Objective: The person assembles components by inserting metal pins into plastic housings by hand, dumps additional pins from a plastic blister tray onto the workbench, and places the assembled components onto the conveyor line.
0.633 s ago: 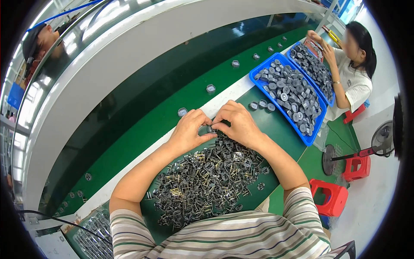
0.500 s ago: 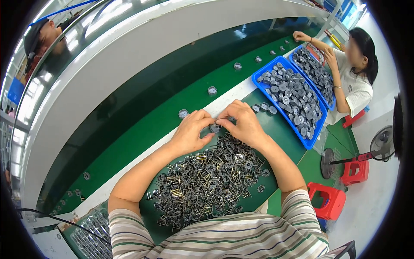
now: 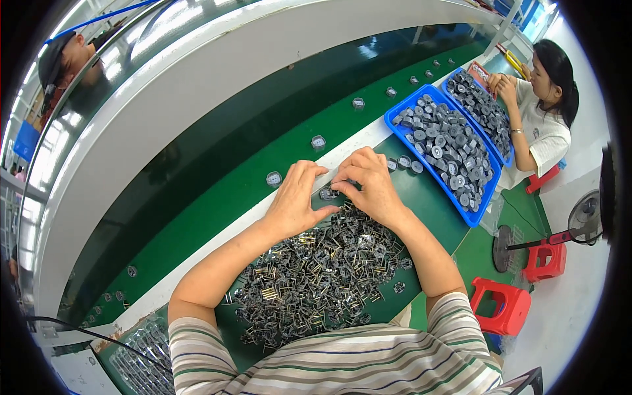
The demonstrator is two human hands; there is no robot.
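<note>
A small round dark plug part lies at the fingertips of my right hand, whose thumb and forefinger are pinched at its right edge. My left hand is spread just left of that part, thumb and fingers apart, with nothing in it. Both hands are over the far edge of a large heap of black plug inserts with metal pins on the green tabletop. A few round grey housings stand to the right of my right hand.
A blue tray full of grey housings sits at right, a second blue tray behind it. Beyond a white ledge runs a green belt carrying spaced parts. A co-worker sits far right, near red stools and a fan.
My left hand has let go of the round part and opened away to the left. Parts on the belt have shifted slightly leftward. The co-worker's hand has drawn back from the belt.
</note>
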